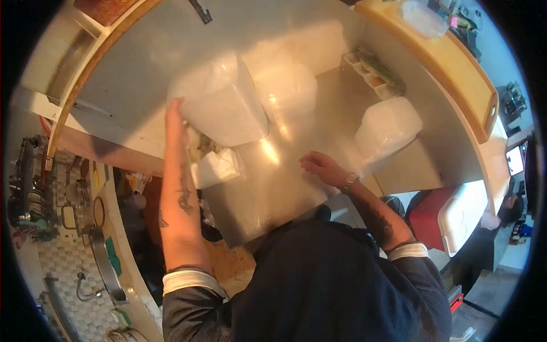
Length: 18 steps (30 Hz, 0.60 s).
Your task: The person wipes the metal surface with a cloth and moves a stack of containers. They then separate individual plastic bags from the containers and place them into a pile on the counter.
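Observation:
My left hand [175, 125] reaches forward with its fingers stretched out along the left side of a large white, plastic-wrapped stack [228, 111]. Just below that stack sits a small white napkin-like packet [219, 165], close to my left forearm. Over the bare middle of the steel counter [250, 202] my right hand [322, 165] hangs with loosely bent fingers and nothing in them; a watch [349, 181] is on that wrist. Behind the large stack stands a second white wrapped pack [288, 88].
On the right, another white wrapped pack [390, 125] rests by the partition. A compartmented holder [373, 74] stands in the far right corner. A wooden ledge [450, 62] curves along the right. A red-and-white cooler [447, 219] is below. At left is a sink [108, 268].

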Motion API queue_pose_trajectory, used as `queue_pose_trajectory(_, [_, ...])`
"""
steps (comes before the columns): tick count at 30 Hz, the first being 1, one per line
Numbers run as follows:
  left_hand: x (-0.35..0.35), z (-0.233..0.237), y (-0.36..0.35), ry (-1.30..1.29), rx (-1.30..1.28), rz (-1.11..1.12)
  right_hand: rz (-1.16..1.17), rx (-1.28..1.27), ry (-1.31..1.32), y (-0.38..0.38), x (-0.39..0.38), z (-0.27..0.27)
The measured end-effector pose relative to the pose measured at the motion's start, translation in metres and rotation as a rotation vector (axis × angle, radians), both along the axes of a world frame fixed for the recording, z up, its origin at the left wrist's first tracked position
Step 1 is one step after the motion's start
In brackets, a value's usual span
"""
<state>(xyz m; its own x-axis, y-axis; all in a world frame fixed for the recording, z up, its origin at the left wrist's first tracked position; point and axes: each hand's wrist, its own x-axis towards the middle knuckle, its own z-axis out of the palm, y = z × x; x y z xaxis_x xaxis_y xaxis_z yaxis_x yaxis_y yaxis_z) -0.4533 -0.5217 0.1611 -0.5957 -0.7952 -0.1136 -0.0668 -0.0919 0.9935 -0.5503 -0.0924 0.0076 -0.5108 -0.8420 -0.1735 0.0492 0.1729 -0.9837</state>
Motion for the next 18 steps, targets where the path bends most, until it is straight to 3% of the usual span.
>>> queue_pose_trajectory(2, [0.001, -0.008, 0.001, 0.073, -0.013, -0.007, -0.11, 0.041, -0.127, -0.002, -0.004, 0.015])
queue_pose_trajectory(5, [0.011, -0.001, 0.025, 0.204, -0.061, -0.014, -0.175, -0.093, -0.214, -0.01, 0.006, 0.045])
queue_pose_trajectory(11, [0.034, -0.008, 0.047, 0.288, -0.135, -0.06, -0.17, -0.318, -0.354, -0.052, 0.027, 0.097])
queue_pose_trajectory(18, [0.045, -0.011, 0.025, 0.199, -0.186, -0.148, -0.268, -0.119, -0.142, -0.148, -0.006, 0.145])
